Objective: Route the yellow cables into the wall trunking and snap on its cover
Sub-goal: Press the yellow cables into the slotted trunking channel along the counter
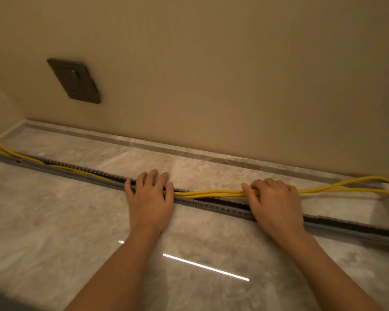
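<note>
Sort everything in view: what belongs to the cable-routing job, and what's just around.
Job:
yellow cables, gripped by the right hand
grey trunking, open-topped, under the flat left hand
no cover in view

Just around:
wall socket
stone surface
skirting strip

A dark wall socket [74,80] on the beige wall [211,63] above a glossy marble floor [54,221]
</note>
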`<action>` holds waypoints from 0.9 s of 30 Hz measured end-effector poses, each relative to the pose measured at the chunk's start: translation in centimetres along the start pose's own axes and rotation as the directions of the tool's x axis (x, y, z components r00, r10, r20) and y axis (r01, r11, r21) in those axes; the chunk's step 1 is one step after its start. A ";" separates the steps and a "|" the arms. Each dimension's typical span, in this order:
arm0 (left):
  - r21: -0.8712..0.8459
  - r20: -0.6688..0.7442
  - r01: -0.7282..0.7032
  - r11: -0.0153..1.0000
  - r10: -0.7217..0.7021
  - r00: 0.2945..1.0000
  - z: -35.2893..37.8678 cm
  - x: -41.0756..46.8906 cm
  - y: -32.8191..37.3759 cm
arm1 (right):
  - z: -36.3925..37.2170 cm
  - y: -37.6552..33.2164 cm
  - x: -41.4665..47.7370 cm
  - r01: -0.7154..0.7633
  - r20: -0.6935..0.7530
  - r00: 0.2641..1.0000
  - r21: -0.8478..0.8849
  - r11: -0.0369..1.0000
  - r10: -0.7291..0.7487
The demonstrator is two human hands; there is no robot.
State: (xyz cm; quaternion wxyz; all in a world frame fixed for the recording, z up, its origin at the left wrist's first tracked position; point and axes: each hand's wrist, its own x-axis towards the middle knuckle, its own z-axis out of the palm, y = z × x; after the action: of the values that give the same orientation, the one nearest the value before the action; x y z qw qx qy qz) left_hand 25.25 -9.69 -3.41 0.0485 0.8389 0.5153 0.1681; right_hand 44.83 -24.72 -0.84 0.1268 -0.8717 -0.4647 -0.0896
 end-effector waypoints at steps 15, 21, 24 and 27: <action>0.005 -0.003 0.007 1.000 -0.007 1.000 0.2 0.0 0.0 | 1.5 -0.6 -0.6 -0.056 -0.180 0.982 0.039 0.998 0.062; 0.021 -0.002 -0.008 1.000 0.008 1.000 0.2 0.0 0.0 | 1.7 -0.2 -1.6 0.073 -0.534 0.845 0.165 0.984 0.027; 0.012 -0.006 -0.009 1.000 0.009 1.000 0.3 0.0 0.0 | 1.6 0.0 -1.7 0.114 -0.583 0.812 0.179 0.977 0.012; 0.010 -0.014 -0.013 1.000 0.013 1.000 0.4 -0.1 0.0 | 1.5 0.1 -1.9 0.150 -0.584 0.811 0.142 0.978 -0.040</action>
State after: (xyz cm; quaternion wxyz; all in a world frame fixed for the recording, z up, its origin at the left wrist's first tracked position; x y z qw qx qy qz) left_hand 25.35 -9.70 -3.76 0.0397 0.8413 0.5111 0.1716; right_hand 43.89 -25.76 -2.82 0.3358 -0.7637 -0.4535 -0.3134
